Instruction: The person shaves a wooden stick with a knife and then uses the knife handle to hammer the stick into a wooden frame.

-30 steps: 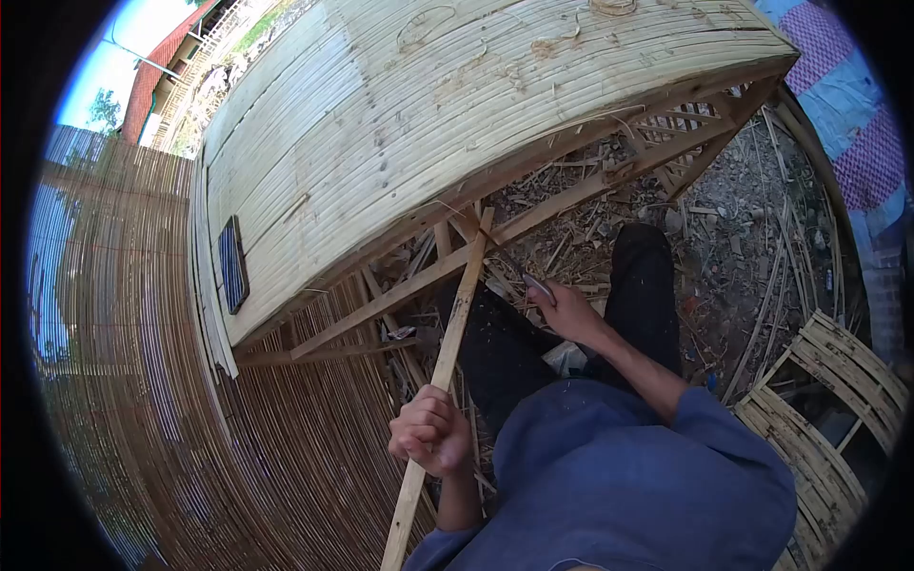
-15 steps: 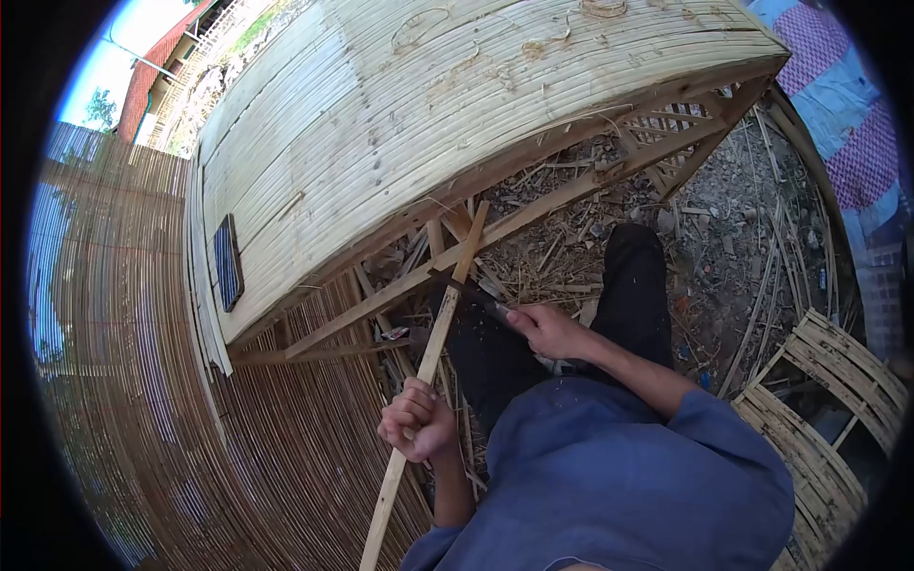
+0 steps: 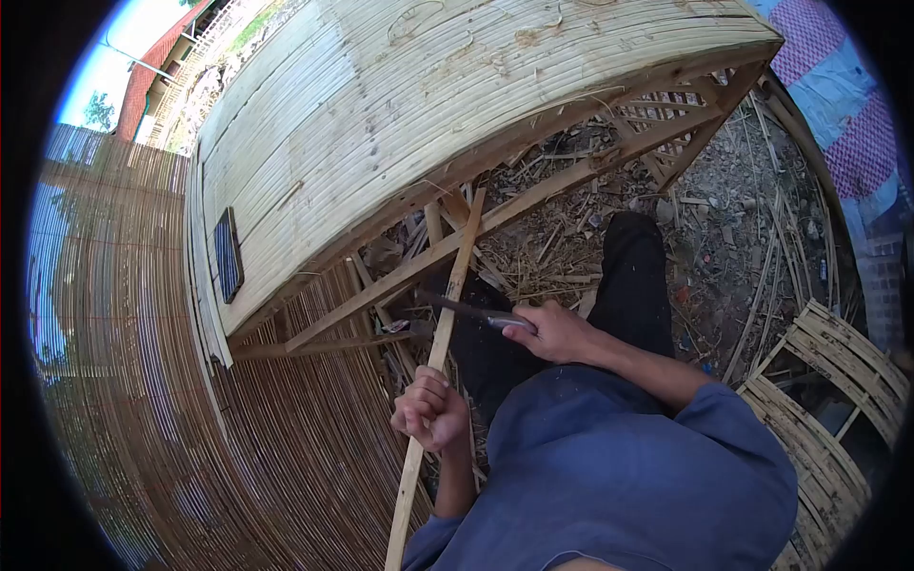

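My left hand (image 3: 431, 409) is closed around a long pale wooden strip (image 3: 445, 338), which slants from below my hand up to the table's lower rail. In my right hand (image 3: 557, 331) is a knife (image 3: 466, 308), gripped by its greyish handle. Its dark, narrow blade lies across the strip, above my left hand, with the tip pointing left. Whether the edge is biting into the wood cannot be made out. The strip's upper end overlaps the wooden rail (image 3: 543, 211) under the slatted table.
A slatted bamboo table (image 3: 400, 143) fills the top, bearing curled shavings and a dark phone (image 3: 228, 255). A bamboo screen (image 3: 276, 438) stands at left. Wood scraps (image 3: 543, 257) litter the ground, and a slatted frame (image 3: 809, 419) lies at lower right.
The knife has slid down the strip towards my body, its blade now lying flatter across it. My left hand and the strip's lower end have shifted slightly right.
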Demonstrator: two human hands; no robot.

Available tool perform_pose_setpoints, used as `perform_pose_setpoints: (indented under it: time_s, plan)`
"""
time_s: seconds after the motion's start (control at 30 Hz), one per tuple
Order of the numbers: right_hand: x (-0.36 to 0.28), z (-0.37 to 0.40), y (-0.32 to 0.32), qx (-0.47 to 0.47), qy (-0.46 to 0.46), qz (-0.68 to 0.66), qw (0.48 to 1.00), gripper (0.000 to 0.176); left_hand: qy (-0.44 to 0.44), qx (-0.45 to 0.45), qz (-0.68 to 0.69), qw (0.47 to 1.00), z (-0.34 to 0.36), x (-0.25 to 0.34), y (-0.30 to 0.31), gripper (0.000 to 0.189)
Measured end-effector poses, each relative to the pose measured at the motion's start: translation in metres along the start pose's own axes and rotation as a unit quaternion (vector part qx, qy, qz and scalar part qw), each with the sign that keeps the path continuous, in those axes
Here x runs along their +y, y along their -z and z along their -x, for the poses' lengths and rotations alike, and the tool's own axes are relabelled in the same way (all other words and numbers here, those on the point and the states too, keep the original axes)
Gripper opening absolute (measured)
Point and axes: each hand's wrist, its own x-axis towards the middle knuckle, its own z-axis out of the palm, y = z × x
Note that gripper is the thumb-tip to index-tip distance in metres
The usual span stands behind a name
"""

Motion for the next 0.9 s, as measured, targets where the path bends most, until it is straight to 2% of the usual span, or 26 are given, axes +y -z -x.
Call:
perform_pose_setpoints:
  time_s: [0.07, 0.1, 0.13, 0.17, 0.2, 0.3, 0.43, 0.5, 0.57, 0.63, 0.67, 0.77, 0.9]
  plan:
    - [-0.003, 0.007, 0.007, -0.022, 0.127, 0.082, 0.988, 0.049, 0.002, 0.037, 0.029, 0.999, 0.004, 0.000, -0.004, 0.038]
    - [0.009, -0.001, 0.005, 0.017, 0.121, 0.069, 0.990, 0.048, 0.004, 0.054, 0.040, 0.998, 0.005, 0.000, -0.004, 0.038]
    - [0.032, -0.015, -0.003, 0.053, 0.111, 0.050, 0.991, 0.048, -0.002, 0.003, 0.032, 0.999, 0.006, 0.005, -0.006, 0.038]
    - [0.054, -0.025, -0.012, 0.087, 0.098, 0.031, 0.991, 0.047, 0.012, 0.030, 0.013, 0.999, 0.011, 0.009, -0.003, 0.039]
    - [0.051, -0.041, -0.006, 0.077, 0.019, -0.038, 0.996, 0.047, 0.019, 0.058, 0.000, 0.998, 0.014, 0.005, -0.002, 0.039]
    - [0.018, -0.022, -0.010, 0.030, -0.020, -0.038, 0.999, 0.046, 0.020, 0.084, 0.022, 0.996, 0.016, -0.001, 0.000, 0.038]
    - [0.009, -0.014, -0.001, -0.011, 0.166, 0.121, 0.979, 0.049, 0.033, 0.051, 0.018, 0.998, 0.014, 0.000, -0.005, 0.039]
    - [0.049, -0.039, -0.010, 0.062, 0.013, 0.046, 0.997, 0.049, 0.034, 0.048, -0.008, 0.998, 0.019, 0.008, -0.004, 0.039]
    - [0.076, -0.070, 0.002, 0.142, -0.122, 0.003, 0.982, 0.048, 0.024, 0.039, -0.002, 0.999, 0.021, 0.008, -0.006, 0.039]
    - [0.044, -0.052, 0.017, 0.068, -0.035, 0.060, 0.995, 0.045, 0.023, 0.021, -0.003, 1.000, 0.018, 0.012, -0.002, 0.039]
    - [0.028, -0.038, 0.018, 0.027, 0.003, 0.087, 0.996, 0.044, 0.030, 0.061, -0.020, 0.997, 0.019, 0.012, -0.004, 0.039]
    - [0.013, -0.020, 0.011, -0.029, 0.141, 0.117, 0.983, 0.042, 0.032, 0.062, 0.003, 0.998, 0.018, 0.011, -0.005, 0.040]
    - [0.011, -0.021, 0.003, -0.034, 0.067, 0.039, 0.996, 0.044, 0.018, 0.111, 0.008, 0.994, 0.022, 0.008, -0.007, 0.037]
